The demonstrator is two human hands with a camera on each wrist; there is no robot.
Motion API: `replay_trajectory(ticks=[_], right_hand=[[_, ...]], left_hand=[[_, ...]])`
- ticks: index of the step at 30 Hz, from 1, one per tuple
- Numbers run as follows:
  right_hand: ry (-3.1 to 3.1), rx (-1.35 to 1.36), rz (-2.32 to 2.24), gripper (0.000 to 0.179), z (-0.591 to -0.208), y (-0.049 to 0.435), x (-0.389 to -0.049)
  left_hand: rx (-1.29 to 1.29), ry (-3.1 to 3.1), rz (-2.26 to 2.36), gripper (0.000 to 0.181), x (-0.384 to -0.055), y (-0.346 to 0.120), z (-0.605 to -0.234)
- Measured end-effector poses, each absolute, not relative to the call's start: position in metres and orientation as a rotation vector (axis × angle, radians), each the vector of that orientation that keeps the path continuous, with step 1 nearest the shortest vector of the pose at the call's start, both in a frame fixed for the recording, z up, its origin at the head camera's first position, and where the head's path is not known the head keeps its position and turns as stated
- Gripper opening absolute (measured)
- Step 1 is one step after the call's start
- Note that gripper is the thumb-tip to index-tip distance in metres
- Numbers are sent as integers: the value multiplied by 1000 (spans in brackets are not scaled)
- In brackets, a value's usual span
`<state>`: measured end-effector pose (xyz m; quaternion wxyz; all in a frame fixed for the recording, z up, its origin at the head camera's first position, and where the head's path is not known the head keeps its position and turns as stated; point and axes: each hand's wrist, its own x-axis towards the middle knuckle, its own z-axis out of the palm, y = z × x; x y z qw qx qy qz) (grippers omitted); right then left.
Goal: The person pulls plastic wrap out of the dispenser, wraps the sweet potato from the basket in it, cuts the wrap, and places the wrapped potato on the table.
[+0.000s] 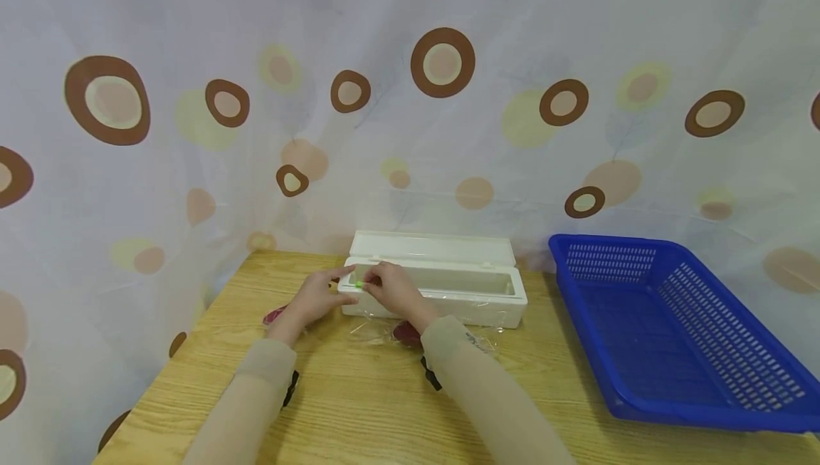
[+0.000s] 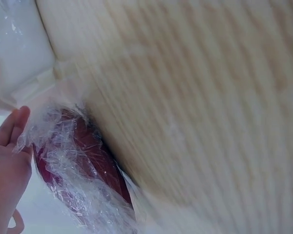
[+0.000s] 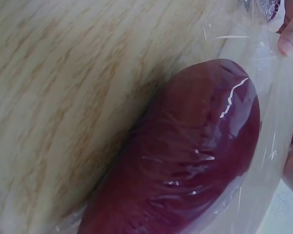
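A long white cling film dispenser box [image 1: 429,310] stands on the table with its lid [image 1: 432,246] raised. My left hand [image 1: 317,295] holds the box's left end, forefinger at the top and thumb at the front. My right hand [image 1: 393,287] pinches a small bright green piece [image 1: 359,284], likely the cutter slider, at the left of the front rim. Clear film hangs from the box front over a smooth reddish-purple sweet potato-like thing [image 3: 185,146], partly behind my right forearm in the head view. Beside my left wrist lies a similar one [image 2: 102,170], wrapped in crumpled film.
A blue plastic basket [image 1: 653,340] with latticed sides stands at the right of the wooden table [image 1: 359,408]. Behind the table hangs a patterned curtain [image 1: 410,130]. Dark straps [image 1: 431,374] sit at both wrists.
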<state>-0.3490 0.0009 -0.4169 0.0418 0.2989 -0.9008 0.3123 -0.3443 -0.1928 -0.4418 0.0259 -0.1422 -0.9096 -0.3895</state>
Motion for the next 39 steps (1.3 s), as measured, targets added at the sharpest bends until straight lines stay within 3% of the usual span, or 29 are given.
replay_trajectory(ticks=[11, 20, 27, 39], right_hand=[[-2739, 900, 1014, 13, -424, 4, -349], [-2738, 904, 1051, 15, -426, 5, -351], [-2730, 905, 1033, 13, -422, 7, -348], [-2726, 921, 987, 12, -417, 5, -349]], left_hand=[[-539, -2810, -1252, 71, -341, -187, -441], [-545, -2802, -1232, 92, -347, -184, -446], [-536, -2796, -1128, 74, -347, -183, -448], [-516, -2783, -1119, 59, -348, -184, -446]])
